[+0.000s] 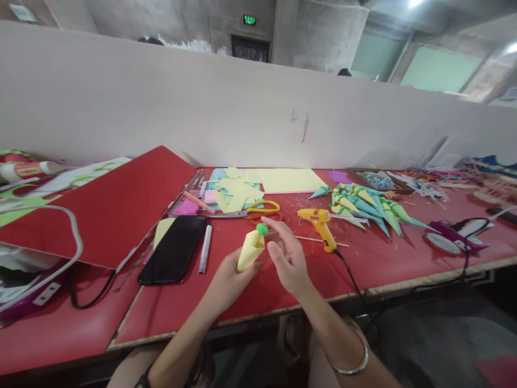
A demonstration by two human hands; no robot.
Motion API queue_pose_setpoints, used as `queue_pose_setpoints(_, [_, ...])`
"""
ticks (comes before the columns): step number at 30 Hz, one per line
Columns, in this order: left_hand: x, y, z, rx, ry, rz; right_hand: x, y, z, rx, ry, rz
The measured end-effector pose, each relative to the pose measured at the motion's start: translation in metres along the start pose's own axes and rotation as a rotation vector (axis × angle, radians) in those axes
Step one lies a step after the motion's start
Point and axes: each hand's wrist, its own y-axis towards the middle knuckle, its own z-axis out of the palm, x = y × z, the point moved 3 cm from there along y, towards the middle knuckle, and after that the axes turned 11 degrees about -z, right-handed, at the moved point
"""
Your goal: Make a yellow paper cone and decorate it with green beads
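Note:
My left hand (235,274) is closed round a rolled pale yellow paper cone (251,251), its wide mouth tilted up. At the cone's upper rim sits a small bright green ball (262,229); whether it is stuck there cannot be seen. Close by on the right, my right hand (289,257) has its fingers stretched out and the thumb apart, the fingertips beside the green ball. Whether they touch it is unclear. Behind the hands lie scissors (263,207) with yellow and red handles. A yellow glue gun (319,223) rests to the right, its cord running off the table.
Finished-looking blue and yellow paper cones (365,207) are heaped at the right. A black phone (174,249) and a marker (205,249) lie left, near a large red board (100,210). Yellow paper scraps (238,191) lie before the white partition (226,113). A purple power strip (470,240) is far right.

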Motion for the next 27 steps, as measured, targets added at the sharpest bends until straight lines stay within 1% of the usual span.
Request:
queue_pose_setpoints(5, [0.003, -0.001, 0.004, 0.040, 0.034, 0.018, -0.004, 0.002, -0.002, -0.042, 0.049, 0.043])
queue_pose_setpoints(13, [0.001, -0.002, 0.005, 0.087, -0.017, 0.007, -0.009, 0.001, -0.001, -0.055, 0.206, 0.159])
queue_pose_setpoints(15, [0.002, -0.001, 0.004, 0.065, -0.024, 0.031, -0.009, 0.001, 0.000, -0.050, 0.192, 0.157])
queue_pose_setpoints(18, [0.006, 0.001, 0.002, -0.038, 0.001, 0.079, -0.008, 0.001, 0.001, -0.030, 0.122, 0.143])
queue_pose_setpoints(20, [0.009, 0.003, 0.001, -0.078, 0.017, 0.102, -0.008, 0.001, 0.003, -0.021, 0.098, 0.154])
queue_pose_setpoints(24, [0.011, 0.002, 0.001, -0.069, 0.054, 0.118, -0.007, 0.000, 0.004, 0.002, 0.111, 0.167])
queue_pose_setpoints(27, [0.009, -0.001, 0.000, -0.079, 0.117, 0.143, -0.005, 0.000, 0.004, 0.044, 0.073, 0.152])
